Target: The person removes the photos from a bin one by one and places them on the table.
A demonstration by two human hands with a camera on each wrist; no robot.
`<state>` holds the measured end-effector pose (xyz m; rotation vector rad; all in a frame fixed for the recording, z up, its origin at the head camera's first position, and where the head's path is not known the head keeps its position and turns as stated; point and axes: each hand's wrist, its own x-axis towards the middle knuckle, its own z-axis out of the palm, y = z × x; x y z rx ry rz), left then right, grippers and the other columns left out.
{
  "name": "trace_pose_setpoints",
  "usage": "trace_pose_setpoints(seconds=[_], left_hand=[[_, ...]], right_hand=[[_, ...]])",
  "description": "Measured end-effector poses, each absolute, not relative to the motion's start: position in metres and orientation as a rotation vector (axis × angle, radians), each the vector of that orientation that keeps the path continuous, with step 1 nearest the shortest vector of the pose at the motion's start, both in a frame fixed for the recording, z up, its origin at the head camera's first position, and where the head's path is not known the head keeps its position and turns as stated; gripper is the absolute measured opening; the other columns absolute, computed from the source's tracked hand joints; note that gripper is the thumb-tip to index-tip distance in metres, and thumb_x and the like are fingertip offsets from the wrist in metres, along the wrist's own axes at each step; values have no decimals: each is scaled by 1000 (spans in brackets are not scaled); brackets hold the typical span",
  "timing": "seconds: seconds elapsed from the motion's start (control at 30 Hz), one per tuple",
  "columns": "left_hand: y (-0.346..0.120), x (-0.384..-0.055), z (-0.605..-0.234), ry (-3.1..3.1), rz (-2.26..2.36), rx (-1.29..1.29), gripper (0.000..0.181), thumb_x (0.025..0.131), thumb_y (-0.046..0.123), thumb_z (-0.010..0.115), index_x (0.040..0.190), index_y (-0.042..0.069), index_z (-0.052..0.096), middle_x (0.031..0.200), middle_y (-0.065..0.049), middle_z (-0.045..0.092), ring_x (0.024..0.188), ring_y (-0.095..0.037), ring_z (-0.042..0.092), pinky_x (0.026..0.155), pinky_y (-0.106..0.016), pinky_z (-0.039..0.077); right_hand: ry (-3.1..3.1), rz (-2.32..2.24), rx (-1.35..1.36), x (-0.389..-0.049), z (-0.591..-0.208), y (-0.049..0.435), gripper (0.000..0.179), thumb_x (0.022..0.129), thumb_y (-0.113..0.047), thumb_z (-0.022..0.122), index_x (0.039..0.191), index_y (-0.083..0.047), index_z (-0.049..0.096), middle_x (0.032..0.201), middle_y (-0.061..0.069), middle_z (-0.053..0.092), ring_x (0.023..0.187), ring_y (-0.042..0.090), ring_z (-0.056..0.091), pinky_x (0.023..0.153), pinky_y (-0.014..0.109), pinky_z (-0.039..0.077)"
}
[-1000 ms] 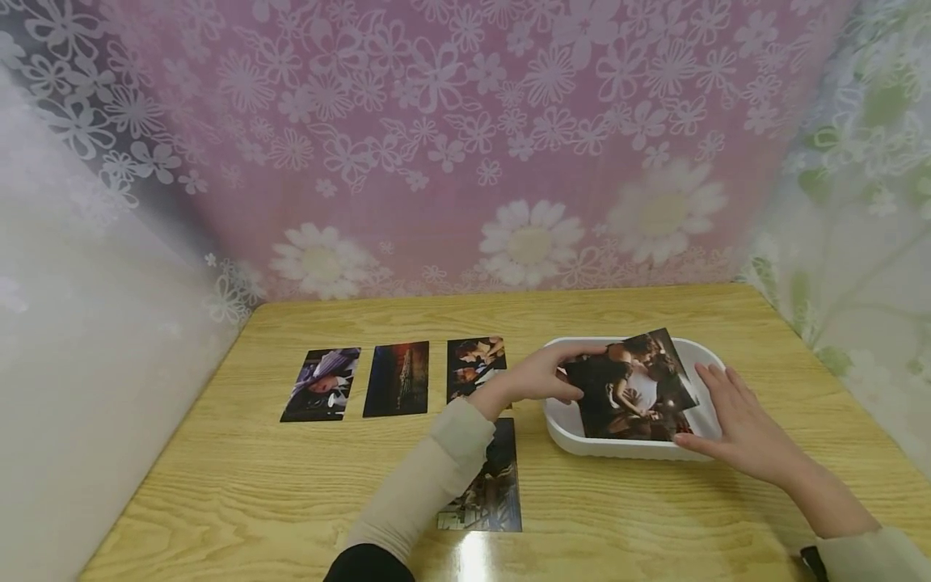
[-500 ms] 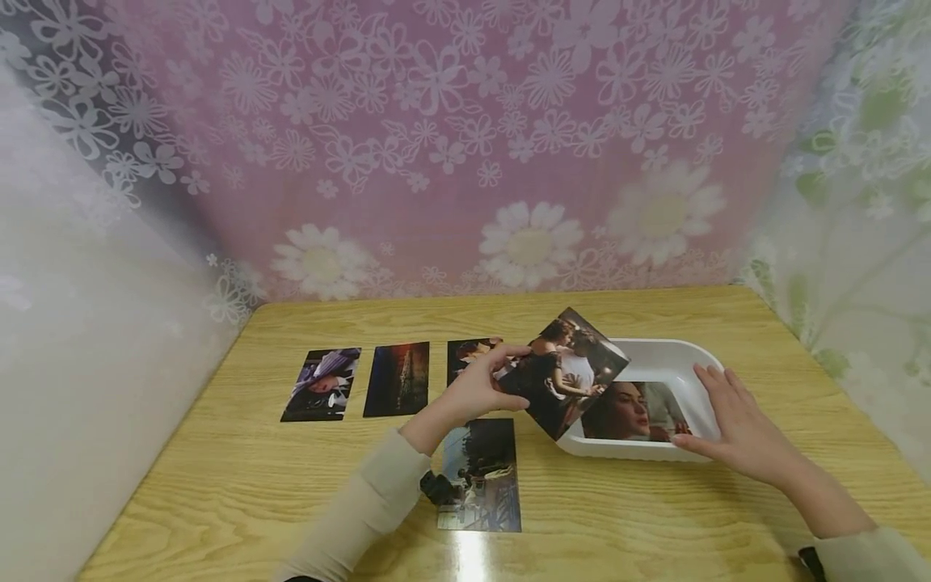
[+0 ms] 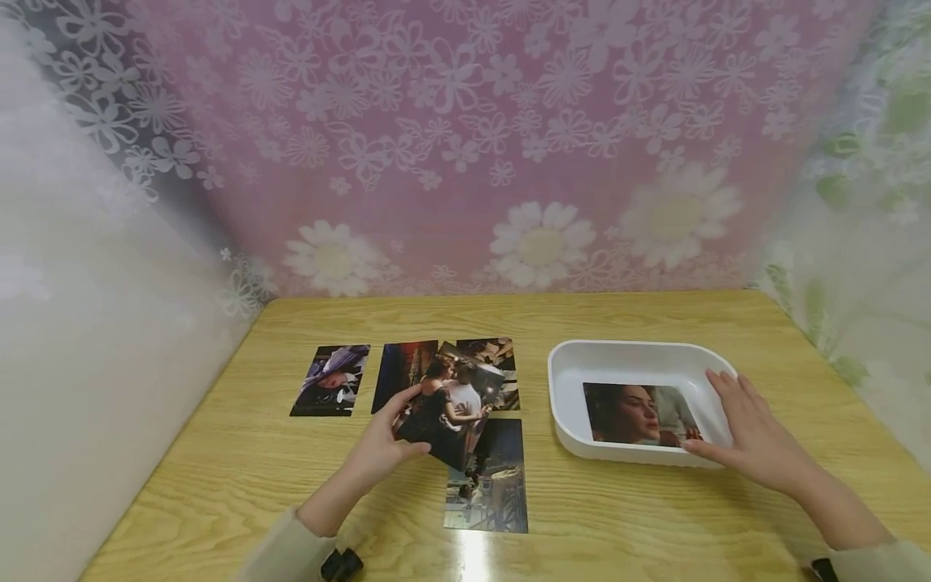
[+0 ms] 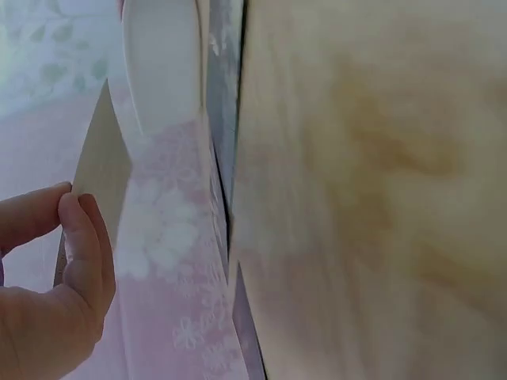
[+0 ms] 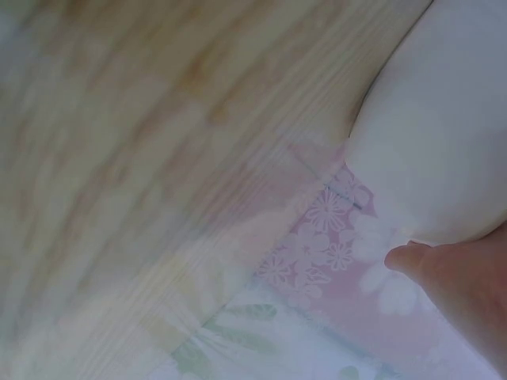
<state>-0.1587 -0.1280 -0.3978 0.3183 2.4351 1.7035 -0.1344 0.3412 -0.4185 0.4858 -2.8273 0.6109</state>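
Note:
My left hand (image 3: 389, 428) pinches a photo print (image 3: 454, 404) of an embracing couple between thumb and fingers. It is tilted and overlaps three other prints in the head view; the left wrist view shows its plain pale back (image 4: 107, 170). At the right, my right hand (image 3: 760, 436) holds the corner of a white tray (image 3: 643, 349), thumb at the front rim and fingers over the right rim. A photo print of a face (image 3: 633, 412) lies in the tray.
On the wooden table (image 3: 291, 477) lie a purple-hat print (image 3: 332, 380), a dark red-blue print (image 3: 400, 372), a dark print with figures (image 3: 502, 360) and a scene with blue and dark areas (image 3: 498, 485). A flowered pink backdrop (image 3: 436, 186) stands behind.
My left hand has lifted the couple print out of the tray and carried it left over the laid-out prints, uncovering the face print. The right hand stays at the tray.

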Motion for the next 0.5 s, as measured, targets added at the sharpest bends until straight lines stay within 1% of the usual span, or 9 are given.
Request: trace_pose_setpoints(seconds=[0.07,0.17,0.23,0.3,0.4,0.47,0.5], left_hand=[[-138,-150,-399,2469,1683,248,76,71,-6,68,136,11,35,138,-18,28,123,-39,28,85,-47,39],[-152,-137,-400,2512,1633,162,78,70,-5,70,137,10,34,139,-20,27,124,-40,26,89,-51,34],[-159,-129,-400,2529,1603,122,79,69,-6,71,137,8,33,138,-21,27,123,-40,27,87,-49,37],[-166,-123,-401,2540,1574,95,81,67,-6,72,137,4,32,137,-23,28,120,-41,32,82,-44,42],[-174,-116,-403,2540,1548,51,82,65,-7,73,135,-1,32,135,-26,30,113,-41,41,74,-37,47],[-179,-113,-405,2558,1511,26,82,63,-6,75,135,-3,33,134,-27,31,112,-41,41,73,-36,47],[-181,-111,-405,2585,1466,28,83,63,-4,76,134,-4,33,133,-27,32,112,-41,41,75,-37,46]], right_hand=[[-2825,601,489,-134,-420,342,100,73,-35,70,141,0,6,137,32,14,130,36,-10,101,49,-6],[-2823,593,499,-134,-421,342,100,73,-35,70,141,1,6,137,33,13,130,36,-10,101,46,-8],[-2821,594,502,-134,-421,342,99,73,-35,70,141,1,7,137,33,14,129,36,-9,101,46,-8],[-2820,596,504,-134,-421,342,99,73,-35,70,141,2,7,136,33,14,129,38,-9,101,46,-8],[-2820,603,504,-135,-420,342,99,73,-35,70,141,2,8,135,34,15,129,39,-8,100,48,-7],[-2818,606,505,-135,-420,342,100,73,-35,71,140,2,8,135,35,15,129,39,-8,100,49,-7],[-2818,609,504,-135,-420,343,100,73,-35,71,141,2,7,135,35,14,129,39,-8,100,50,-7]])
